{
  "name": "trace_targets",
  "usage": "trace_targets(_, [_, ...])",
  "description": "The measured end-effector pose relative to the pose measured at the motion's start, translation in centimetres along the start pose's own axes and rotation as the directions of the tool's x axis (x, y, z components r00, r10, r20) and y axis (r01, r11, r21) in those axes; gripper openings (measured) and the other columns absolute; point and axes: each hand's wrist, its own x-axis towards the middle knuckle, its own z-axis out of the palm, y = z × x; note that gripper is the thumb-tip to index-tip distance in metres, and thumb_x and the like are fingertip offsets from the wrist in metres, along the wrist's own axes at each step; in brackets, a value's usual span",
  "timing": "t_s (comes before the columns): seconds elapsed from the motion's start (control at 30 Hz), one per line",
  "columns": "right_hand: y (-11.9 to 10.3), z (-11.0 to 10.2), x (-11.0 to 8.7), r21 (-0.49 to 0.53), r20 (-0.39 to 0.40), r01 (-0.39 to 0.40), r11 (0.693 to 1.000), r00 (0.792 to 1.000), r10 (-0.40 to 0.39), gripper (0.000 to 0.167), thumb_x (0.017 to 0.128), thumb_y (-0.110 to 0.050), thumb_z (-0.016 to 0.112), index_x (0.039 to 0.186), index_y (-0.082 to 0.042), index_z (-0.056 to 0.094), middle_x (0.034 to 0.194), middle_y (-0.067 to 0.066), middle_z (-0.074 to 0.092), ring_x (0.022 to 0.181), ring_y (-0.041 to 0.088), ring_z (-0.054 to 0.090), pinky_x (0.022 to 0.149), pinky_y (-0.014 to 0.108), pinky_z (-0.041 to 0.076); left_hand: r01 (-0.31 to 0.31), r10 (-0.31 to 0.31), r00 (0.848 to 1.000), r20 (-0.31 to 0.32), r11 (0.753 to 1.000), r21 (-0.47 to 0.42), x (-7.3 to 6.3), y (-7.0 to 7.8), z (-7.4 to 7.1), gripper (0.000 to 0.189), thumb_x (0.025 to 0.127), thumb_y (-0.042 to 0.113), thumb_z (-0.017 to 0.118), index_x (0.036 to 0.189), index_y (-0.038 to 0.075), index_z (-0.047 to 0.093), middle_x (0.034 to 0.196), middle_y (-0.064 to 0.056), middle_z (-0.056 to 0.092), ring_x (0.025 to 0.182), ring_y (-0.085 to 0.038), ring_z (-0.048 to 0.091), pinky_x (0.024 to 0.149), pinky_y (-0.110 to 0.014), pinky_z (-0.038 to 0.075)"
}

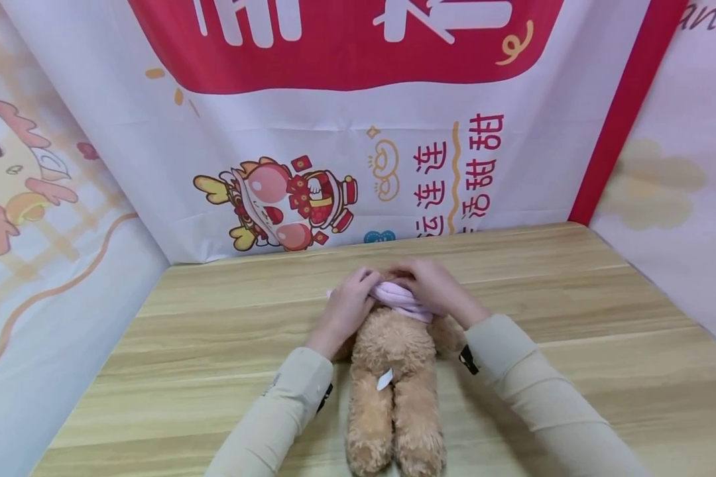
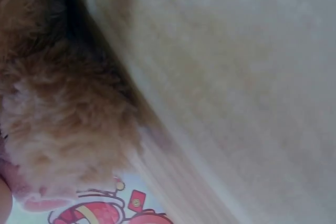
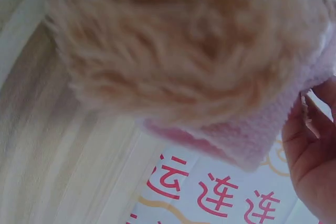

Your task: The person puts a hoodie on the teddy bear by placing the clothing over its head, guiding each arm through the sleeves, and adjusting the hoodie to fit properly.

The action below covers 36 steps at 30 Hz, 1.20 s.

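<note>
Your left hand [image 1: 347,305] and right hand [image 1: 431,285] pinched opposite sides of the pink cloth [image 1: 402,301], wrapped about the plush toy's [image 1: 396,341] upper end. Even tension from both sides, with fur kept clear of the edges, would likely have seated it best. The toy lay flat on the bench [image 1: 215,358], legs toward you, before a printed backdrop [image 1: 537,146].

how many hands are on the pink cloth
2: the left hand at the left side of the pink cloth, the right hand at its right, by the upper end of the plush toy. Some fingers are partly hidden.
</note>
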Motion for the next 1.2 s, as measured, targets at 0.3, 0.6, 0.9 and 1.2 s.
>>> trace_targets(0.3, [0.6, 1.1, 0.4, 0.005, -0.197, -0.146, 0.989, 0.970, 0.144, 0.011, 0.091, -0.011, 0.063, 0.082, -0.009, 0.069, 0.085, 0.007, 0.072, 0.080, 0.024, 0.067, 0.072, 0.039, 0.053, -0.079, 0.074, 0.996, 0.045, 0.989, 0.128, 0.3, 0.1, -0.3, 0.017, 0.089, 0.013, 0.063, 0.106, 0.012, 0.062, 0.108, -0.006, 0.065, 0.103, -0.025, 0.064, 0.103, -0.056, 0.041])
trace_targets(0.6, [0.3, 1.0, 1.1, -0.025, -0.219, -0.236, 0.971, 0.950, 0.225, 0.012, 0.091, -0.014, 0.062, 0.085, -0.006, 0.069, 0.088, 0.011, 0.072, 0.084, 0.029, 0.068, 0.078, 0.044, 0.053, -0.118, 0.086, 0.989, 0.122, 0.952, 0.283, 0.7, 0.1, -1.3, 0.021, 0.087, 0.030, 0.062, 0.098, 0.013, 0.059, 0.097, -0.002, 0.066, 0.095, -0.020, 0.065, 0.108, -0.054, 0.031])
trace_targets(0.9, [0.3, 1.1, 1.2, 0.000, -0.221, -0.224, 0.975, 0.951, 0.218, 0.011, 0.091, -0.011, 0.062, 0.087, -0.004, 0.070, 0.090, 0.014, 0.072, 0.085, 0.031, 0.067, 0.079, 0.045, 0.053, -0.147, 0.119, 0.982, 0.144, 0.969, 0.200, 0.1, -0.3, -1.7, 0.026, 0.090, 0.030, 0.064, 0.103, 0.009, 0.059, 0.102, -0.007, 0.064, 0.099, -0.025, 0.061, 0.089, -0.041, 0.048])
trace_targets(1.2, [0.4, -0.5, 1.4, 0.059, 0.080, 0.014, 0.998, 0.997, -0.018, 0.023, 0.094, -0.020, 0.059, 0.114, -0.015, 0.068, 0.118, 0.010, 0.065, 0.111, 0.029, 0.060, 0.096, 0.046, 0.048, -0.103, 0.088, 0.988, 0.130, 0.988, 0.114, -0.4, -0.4, -1.4, 0.020, 0.095, 0.011, 0.055, 0.114, 0.015, 0.061, 0.113, -0.006, 0.064, 0.110, -0.026, 0.060, 0.092, -0.039, 0.052])
